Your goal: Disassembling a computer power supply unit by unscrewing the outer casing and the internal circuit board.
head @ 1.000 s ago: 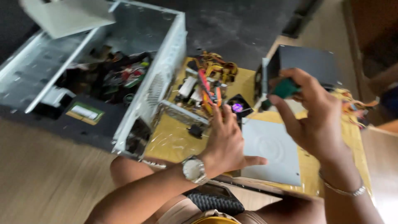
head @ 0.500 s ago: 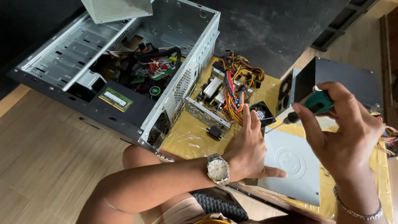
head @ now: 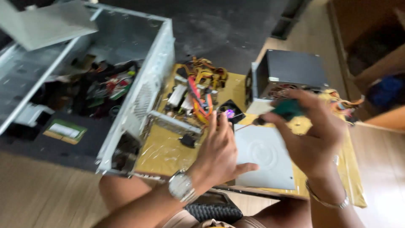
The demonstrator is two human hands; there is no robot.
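Both forearms bare, no sleeves in view. Left hand: bare, no glove or ring visible. Left wrist: silver metal wristwatch, round pale dial, link band. Right hand: bare, no glove. Right wrist: thin silver bracelet, loose fit. Bare knees at bottom edge; picture blurred, finer detail unreadable.

An open grey computer case fills the view from nine to eleven o'clock, a green memory module lying beside it on a dark mat. A black power supply box sits at one o'clock. A pale metal panel lies near five o'clock on yellow sheeting.
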